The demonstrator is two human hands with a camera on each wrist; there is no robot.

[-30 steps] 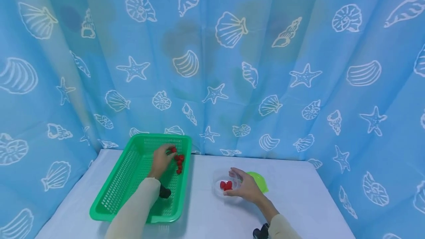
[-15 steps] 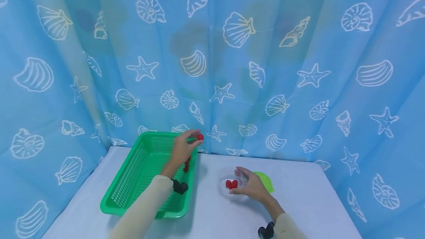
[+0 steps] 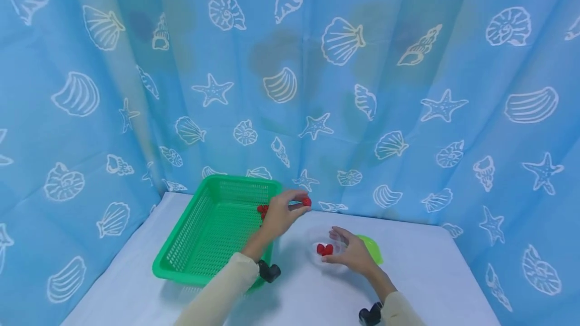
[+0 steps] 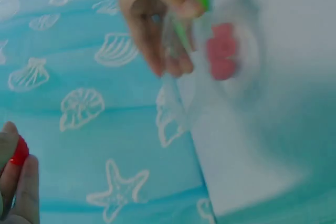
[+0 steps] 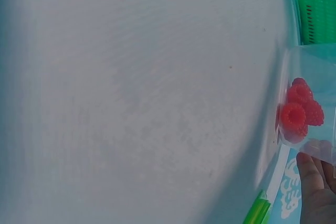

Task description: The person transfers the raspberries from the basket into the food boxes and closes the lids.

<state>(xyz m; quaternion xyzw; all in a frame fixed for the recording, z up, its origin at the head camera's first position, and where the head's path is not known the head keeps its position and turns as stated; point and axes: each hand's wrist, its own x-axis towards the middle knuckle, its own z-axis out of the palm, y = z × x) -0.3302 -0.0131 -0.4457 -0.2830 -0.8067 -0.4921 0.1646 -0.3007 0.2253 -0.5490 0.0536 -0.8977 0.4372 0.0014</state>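
Note:
My left hand [image 3: 280, 215] pinches one red raspberry [image 3: 306, 201] between thumb and fingertips. It is in the air just past the right rim of the green basket [image 3: 217, 238]. That raspberry also shows at the lower left of the left wrist view. Fingers and thumb of my right hand [image 3: 358, 254] hold the side of a clear plastic container [image 5: 315, 59] on the table. Inside the container lie several raspberries [image 5: 295, 113], seen through its wall in the right wrist view. More raspberries [image 3: 261, 209] lie along the basket's right side, partly hidden behind my left hand.
A lime-green lid-like piece [image 3: 371, 248] lies on the white table [image 3: 308, 296], just behind my right hand. A blue curtain [image 3: 254, 64] with white shell prints hangs behind and along both sides. Black wrist devices [image 3: 270, 271] are on both wrists.
My left hand has lifted a raspberry out of the basket and carried it right, toward the container. My right hand keeps its hold on the container. The head view has shifted slightly.

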